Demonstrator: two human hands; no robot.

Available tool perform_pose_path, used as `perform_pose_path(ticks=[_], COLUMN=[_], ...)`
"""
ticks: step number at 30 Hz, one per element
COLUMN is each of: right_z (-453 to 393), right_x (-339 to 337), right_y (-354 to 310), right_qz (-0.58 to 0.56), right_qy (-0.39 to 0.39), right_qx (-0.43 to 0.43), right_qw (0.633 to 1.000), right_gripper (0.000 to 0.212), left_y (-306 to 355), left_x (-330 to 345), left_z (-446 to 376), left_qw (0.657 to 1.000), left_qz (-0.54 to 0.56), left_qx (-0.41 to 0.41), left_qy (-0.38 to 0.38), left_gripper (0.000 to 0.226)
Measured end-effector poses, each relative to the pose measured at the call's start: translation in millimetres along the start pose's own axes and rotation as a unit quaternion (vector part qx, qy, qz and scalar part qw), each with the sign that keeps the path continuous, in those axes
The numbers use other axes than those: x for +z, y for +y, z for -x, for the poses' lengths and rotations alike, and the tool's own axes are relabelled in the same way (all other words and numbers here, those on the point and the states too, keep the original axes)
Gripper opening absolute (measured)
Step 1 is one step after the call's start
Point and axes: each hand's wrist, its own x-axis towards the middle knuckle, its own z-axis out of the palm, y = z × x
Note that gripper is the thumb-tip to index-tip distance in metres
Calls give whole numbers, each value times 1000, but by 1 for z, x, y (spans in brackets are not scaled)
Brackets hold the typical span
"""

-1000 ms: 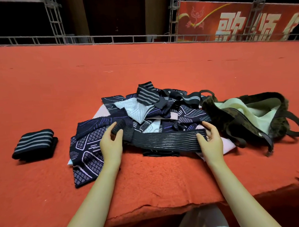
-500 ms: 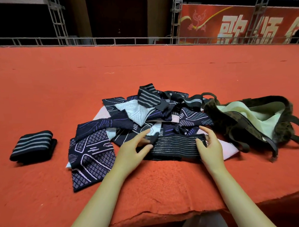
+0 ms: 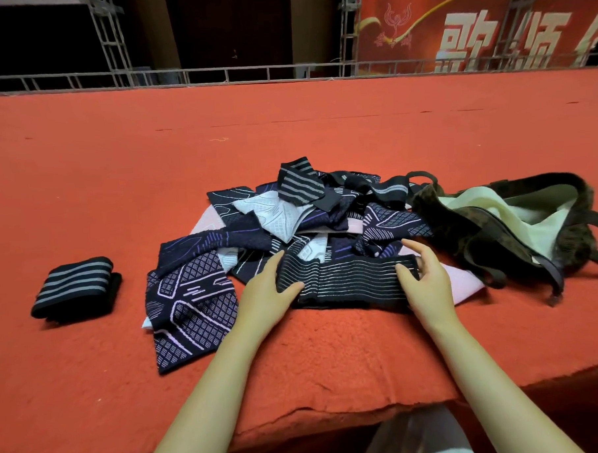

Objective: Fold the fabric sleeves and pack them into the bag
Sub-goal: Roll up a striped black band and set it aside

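Both grips are on the black striped sleeve [image 3: 348, 280]: my left hand [image 3: 266, 292] lies nearly flat, pressing the doubled-over end, thumb on top; my right hand [image 3: 425, 282] curls loosely around the other end. This sleeve lies at the near edge of the pile [image 3: 290, 226], on the red-covered desk [image 3: 286, 131]. I judge the fold could spring back if my left hand lifts early, since the knit looks stretchy, and dragging it could pull neighbouring pieces along. Counted: one folded sleeve [image 3: 76, 291] well left of the pile, one open bag [image 3: 516, 223] touching the pile's right side; loose sleeves overlap too much to count, perhaps ten.
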Motion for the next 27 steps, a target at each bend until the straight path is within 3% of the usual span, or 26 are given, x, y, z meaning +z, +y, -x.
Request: perform_pose_path(ticks=[6,10,13,16,20,24,27], right_z=[4,8,10,10,11,10,10], right_x=[4,6,7,6,6,7,7], right_y=[-5,-10,-12,-14,-15,-14,-15], right_qz=[15,83,128,142,151,146,144], right_qy=[-28,-59,-71,-74,-75,-83,-82], right_qx=[-10,-41,-55,-62,-68,-67,-70], right_qw=[999,994,988,985,983,983,984], right_gripper=[39,29,28,25,24,24,25], left_y=[4,4,5,11,13,15,14], left_x=[-11,-15,-12,-1,16,17,15], left_z=[2,2,4,6,8,12,13], left_qw=[973,960,965,968,972,978,982], left_qz=[213,215,137,59,-21,-58,-43], left_qx=[-32,-32,41,154,229,199,185], left_qy=[77,179,219,188,49,-19,-19], left_gripper=[45,35,34,34,46,68,67])
